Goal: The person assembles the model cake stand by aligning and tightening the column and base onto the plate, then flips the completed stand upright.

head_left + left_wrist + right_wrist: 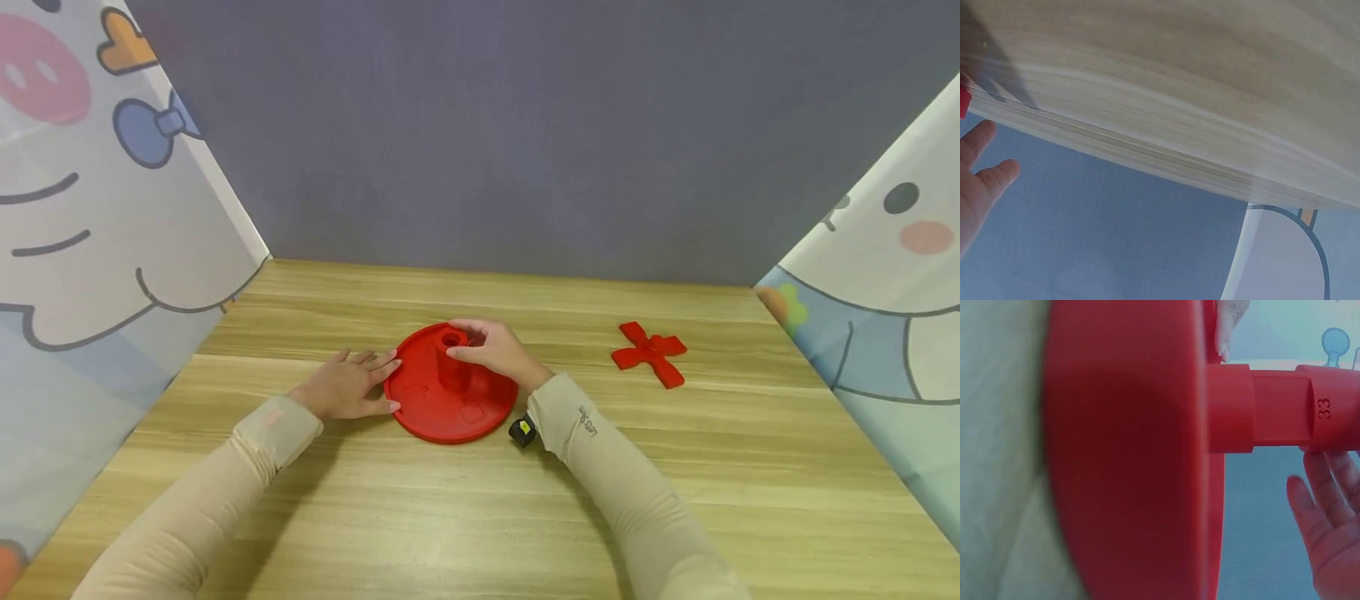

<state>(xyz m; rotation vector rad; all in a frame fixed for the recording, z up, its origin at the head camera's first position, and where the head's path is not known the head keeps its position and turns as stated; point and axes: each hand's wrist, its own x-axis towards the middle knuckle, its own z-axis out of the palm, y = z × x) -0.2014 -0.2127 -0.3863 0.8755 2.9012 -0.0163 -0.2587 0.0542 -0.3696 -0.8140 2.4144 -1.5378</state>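
Note:
A round red plate (427, 408) with a raised rim lies on the wooden table. From its middle rises a hollow red post (453, 375), upright in the head view. The thumb and fingers of my right hand (495, 350) hold the post near its top, on opposite sides of it. In the right wrist view the post (1282, 409) carries the number 33, and fingertips meet its side. My left hand (348, 387) has its fingers spread, with thumb and fingertips at the plate's left rim. Only two of its fingers (999, 178) show in the left wrist view.
A red four-armed cross piece (652, 354) lies to the right of the plate. The small black wrist camera (522, 430) sits by my right cuff, near the plate's rim. A grey panel (510, 150) stands at the back, and printed cloth (75, 208) hangs at both sides.

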